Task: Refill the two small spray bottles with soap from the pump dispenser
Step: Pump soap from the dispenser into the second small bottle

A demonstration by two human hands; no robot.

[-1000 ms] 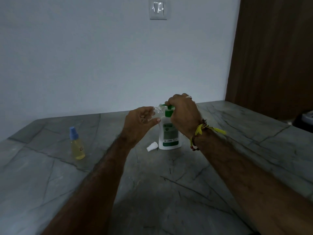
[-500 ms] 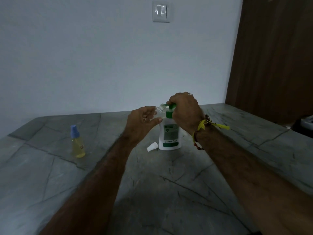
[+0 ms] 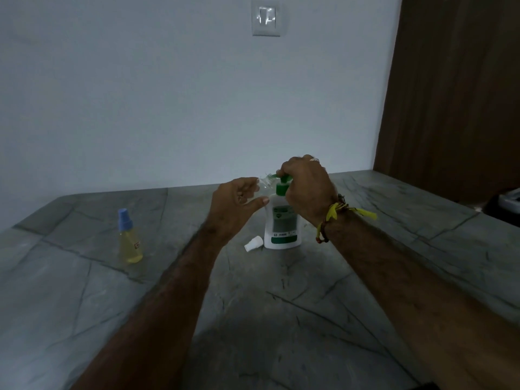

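A white pump dispenser (image 3: 282,225) with a green pump head stands on the grey stone counter (image 3: 281,305). My right hand (image 3: 306,188) is curled over the pump head from above. My left hand (image 3: 235,205) grips a small clear spray bottle (image 3: 264,185), uncapped, with its mouth held up at the green nozzle. That bottle's white cap (image 3: 253,244) lies on the counter left of the dispenser's base. A second small spray bottle (image 3: 129,240) with a blue cap and yellow liquid stands apart at the left.
A white wall with a light switch (image 3: 266,18) rises behind the counter. A brown wooden panel (image 3: 450,94) stands at the right. A dark object (image 3: 506,205) sits at the counter's far right edge.
Both hands stay at the dispenser. The pump head sits slightly higher under my right hand than a second ago. The view has tilted a little.
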